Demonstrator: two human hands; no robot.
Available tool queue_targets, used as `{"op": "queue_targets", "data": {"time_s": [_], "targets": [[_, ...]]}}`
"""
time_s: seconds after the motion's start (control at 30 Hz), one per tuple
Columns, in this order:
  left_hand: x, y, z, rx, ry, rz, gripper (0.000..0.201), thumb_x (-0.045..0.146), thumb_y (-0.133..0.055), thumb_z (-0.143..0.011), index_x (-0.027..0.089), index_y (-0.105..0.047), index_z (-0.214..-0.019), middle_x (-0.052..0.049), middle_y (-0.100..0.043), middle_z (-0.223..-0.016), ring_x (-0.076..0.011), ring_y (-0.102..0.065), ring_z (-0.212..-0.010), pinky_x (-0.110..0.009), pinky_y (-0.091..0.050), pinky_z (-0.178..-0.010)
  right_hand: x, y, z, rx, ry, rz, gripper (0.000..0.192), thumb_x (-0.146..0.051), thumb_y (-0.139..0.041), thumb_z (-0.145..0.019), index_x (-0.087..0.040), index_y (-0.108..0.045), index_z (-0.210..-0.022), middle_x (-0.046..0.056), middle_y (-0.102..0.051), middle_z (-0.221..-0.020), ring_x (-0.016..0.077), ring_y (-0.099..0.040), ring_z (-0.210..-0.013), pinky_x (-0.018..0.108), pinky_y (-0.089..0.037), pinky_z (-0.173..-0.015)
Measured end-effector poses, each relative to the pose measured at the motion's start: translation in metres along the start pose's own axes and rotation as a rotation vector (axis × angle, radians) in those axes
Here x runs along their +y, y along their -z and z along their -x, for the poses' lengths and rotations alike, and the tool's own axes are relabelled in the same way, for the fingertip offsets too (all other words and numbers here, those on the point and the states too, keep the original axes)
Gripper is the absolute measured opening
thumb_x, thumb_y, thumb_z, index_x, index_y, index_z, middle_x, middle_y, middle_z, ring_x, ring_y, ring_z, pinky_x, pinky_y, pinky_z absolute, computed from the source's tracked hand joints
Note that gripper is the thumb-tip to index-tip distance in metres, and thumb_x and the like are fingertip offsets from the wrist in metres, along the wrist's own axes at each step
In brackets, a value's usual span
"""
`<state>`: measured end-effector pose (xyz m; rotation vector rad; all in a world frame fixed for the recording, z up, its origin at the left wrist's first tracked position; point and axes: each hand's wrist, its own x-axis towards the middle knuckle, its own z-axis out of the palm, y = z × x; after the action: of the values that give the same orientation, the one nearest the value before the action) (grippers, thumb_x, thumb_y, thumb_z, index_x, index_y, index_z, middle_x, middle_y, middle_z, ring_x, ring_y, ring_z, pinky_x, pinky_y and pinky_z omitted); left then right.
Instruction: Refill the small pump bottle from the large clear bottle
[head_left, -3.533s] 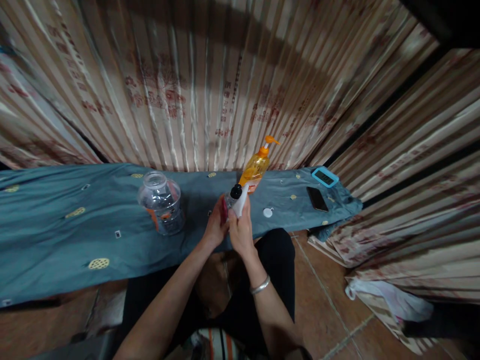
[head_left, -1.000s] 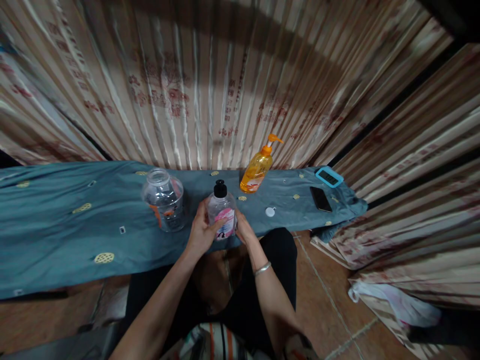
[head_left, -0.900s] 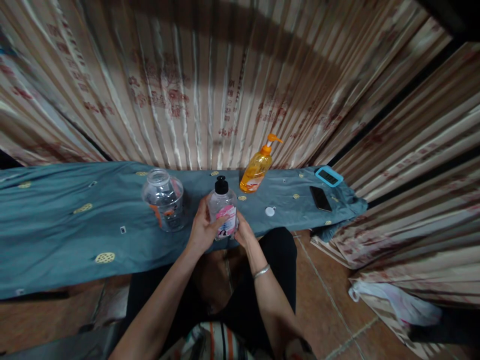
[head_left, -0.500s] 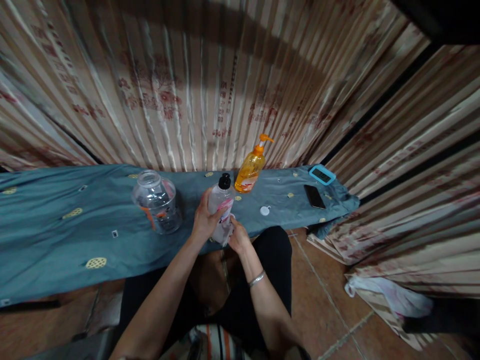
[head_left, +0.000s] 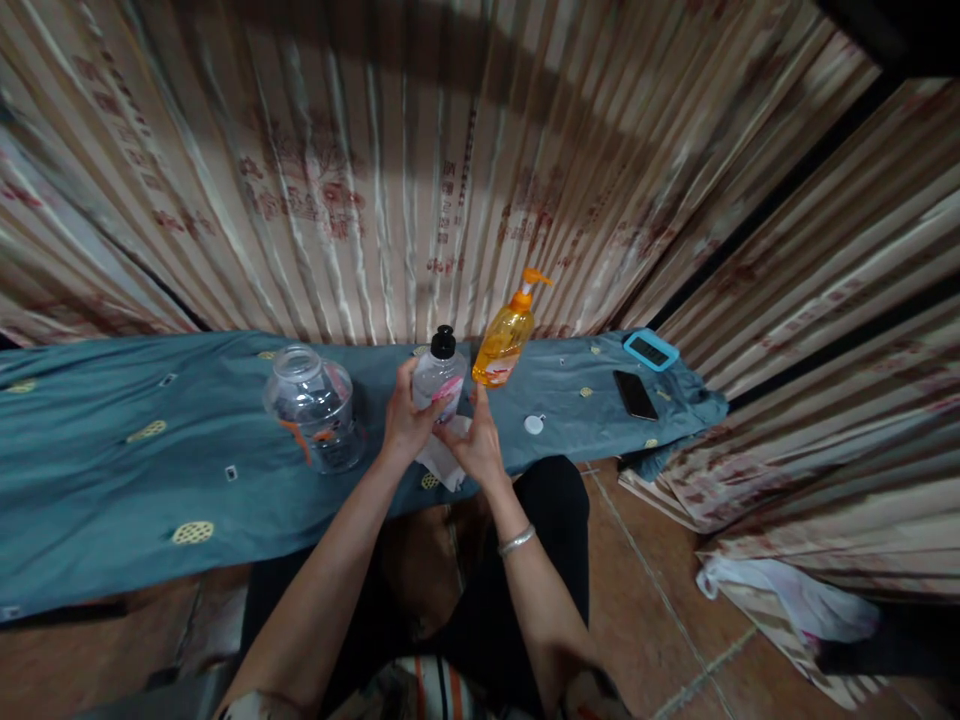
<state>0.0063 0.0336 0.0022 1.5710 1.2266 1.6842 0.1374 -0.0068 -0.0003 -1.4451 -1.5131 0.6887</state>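
A teal cloth [head_left: 112, 470] with small gold patches covers the tabletop from edge to edge. Left of the middle stands a clear plastic jar [head_left: 312, 405] with an orange mark on its side, its mouth open. Near the far edge stands an orange pump bottle [head_left: 504, 338]. A small white round cap [head_left: 533, 425] lies near the front edge, right of the middle. At the right end lie a dark phone [head_left: 634, 394] and, beyond it at the far right corner, a blue-framed device [head_left: 650, 350]. Striped curtains [head_left: 390, 180] hang behind. White cloth [head_left: 780, 605] lies on the tiled floor [head_left: 637, 620].
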Motion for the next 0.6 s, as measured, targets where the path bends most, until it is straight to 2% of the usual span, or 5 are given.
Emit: {"op": "queue_targets", "data": {"time_s": [0.17, 0.33, 0.43, 0.6], "targets": [[-0.001, -0.03, 0.01, -0.094, 0.071, 0.088, 0.067, 0.041, -0.083, -0.07, 0.023, -0.052, -0.127, -0.008, -0.066, -0.123, -0.0285, -0.065, -0.114, -0.042, -0.053, -0.099, -0.008, 0.018, -0.006, -0.003, -0.016, 0.067, 0.062, -0.035, -0.069, -0.093, -0.022, -0.043, -0.148, 0.013, -0.055, -0.145, 0.0301, -0.062, -0.123, 0.054, -0.053, -0.102], [0.0, -0.049, 0.018, -0.178, 0.062, 0.106, 0.064, 0.041, -0.079, -0.072, 0.02, -0.052, -0.126, -0.011, -0.067, -0.123, -0.0304, -0.066, -0.114, -0.045, -0.052, -0.102, 0.0, 0.035, -0.006, -0.014, -0.113, 0.156, 0.045, -0.034, -0.067, -0.095, -0.02, -0.054, -0.135, 0.009, -0.065, -0.125, 0.0228, -0.069, -0.103, 0.044, -0.059, -0.088], [0.001, -0.056, 0.02, -0.225, 0.048, 0.084, 0.064, 0.037, -0.077, -0.074, 0.019, -0.05, -0.13, -0.012, -0.065, -0.129, -0.0308, -0.064, -0.119, -0.046, -0.05, -0.105, 0.007, 0.039, -0.006, 0.006, -0.165, 0.201, 0.038, -0.036, -0.066, -0.096, -0.019, -0.059, -0.129, 0.008, -0.067, -0.119, 0.021, -0.069, -0.098, 0.041, -0.06, -0.085], [-0.007, -0.062, 0.026, -0.273, 0.007, 0.078, 0.085, 0.031, -0.078, -0.073, 0.02, -0.037, -0.147, -0.018, -0.048, -0.153, -0.033, -0.048, -0.142, -0.05, -0.041, -0.117, 0.019, 0.043, -0.019, 0.078, -0.232, 0.251, 0.036, -0.037, -0.065, -0.096, -0.018, -0.06, -0.126, 0.008, -0.067, -0.119, 0.0207, -0.069, -0.098, 0.042, -0.06, -0.085]]}}
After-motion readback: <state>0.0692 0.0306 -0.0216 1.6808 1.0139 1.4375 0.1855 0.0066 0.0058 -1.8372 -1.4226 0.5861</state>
